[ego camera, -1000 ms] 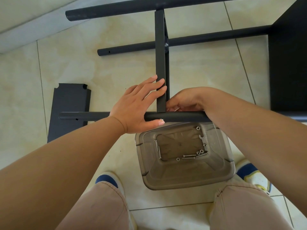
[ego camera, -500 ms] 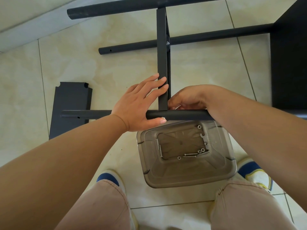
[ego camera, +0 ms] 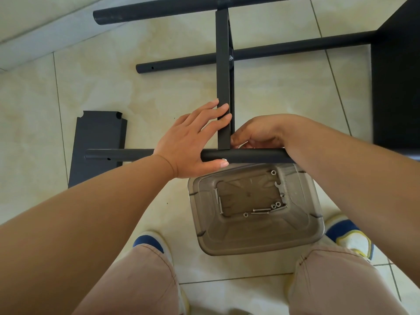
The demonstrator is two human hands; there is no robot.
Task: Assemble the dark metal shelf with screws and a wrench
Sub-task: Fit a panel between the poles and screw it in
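A dark round tube (ego camera: 254, 155) lies across the floor in front of me. A flat dark crossbar (ego camera: 222, 76) meets it at a right angle. My left hand (ego camera: 193, 142) rests on this joint, its straight fingers on the crossbar. Its thumb presses under the tube beside a silver screw head (ego camera: 224, 159). My right hand (ego camera: 261, 130) is curled behind the tube, right of the crossbar, and its fingertips are hidden. A small wrench (ego camera: 278, 186) and several screws and washers (ego camera: 261, 210) lie in a clear plastic tub (ego camera: 261, 242).
Two more dark tubes (ego camera: 159, 10) (ego camera: 295, 47) run across the tiled floor farther off, joined to the crossbar. A black shelf panel (ego camera: 397, 87) fills the right edge. A loose dark panel (ego camera: 97, 137) lies at left under the near tube. My shoes (ego camera: 150, 243) (ego camera: 350, 235) flank the tub.
Both hands stay at the same joint. Only the view has drifted slightly.
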